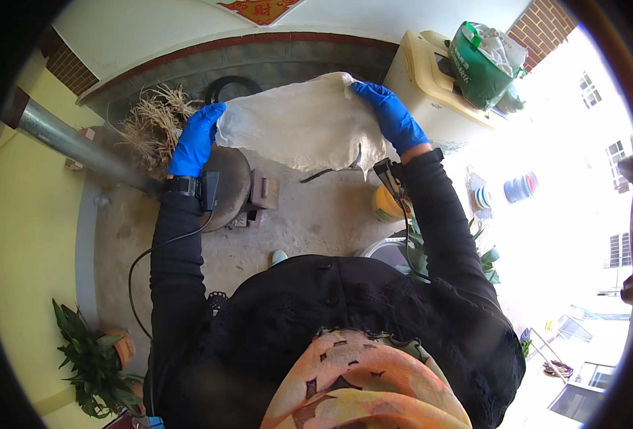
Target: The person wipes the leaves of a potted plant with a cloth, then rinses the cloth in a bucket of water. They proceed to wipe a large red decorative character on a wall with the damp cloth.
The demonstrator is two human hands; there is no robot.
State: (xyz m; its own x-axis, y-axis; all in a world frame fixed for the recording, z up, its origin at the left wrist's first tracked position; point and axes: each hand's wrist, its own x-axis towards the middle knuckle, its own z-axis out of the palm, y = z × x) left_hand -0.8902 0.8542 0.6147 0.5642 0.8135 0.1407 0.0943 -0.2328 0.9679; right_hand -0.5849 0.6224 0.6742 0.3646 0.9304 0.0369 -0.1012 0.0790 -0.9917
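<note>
A thin, off-white, partly see-through sheet [300, 126] is stretched between my two hands. It looks wet and ragged along its lower edge, where a drip-like point hangs on the right. Whether it is cloth or some other soft material I cannot tell. My left hand [194, 142], in a blue glove, pinches its left end. At the upper right corner, my right hand [394, 118], gloved the same, grips the other end. Below the left end of the sheet is a round dark metal stove top [225, 190].
A metal stovepipe [75, 139] slants in from the left beside dried roots or stalks [147, 123]. A cream-coloured bin-like appliance [421, 80] carries a green bag [480, 69]. Nearer me are a yellow bucket [385, 206] and a grey tub [383, 252]. Cables run along both sleeves.
</note>
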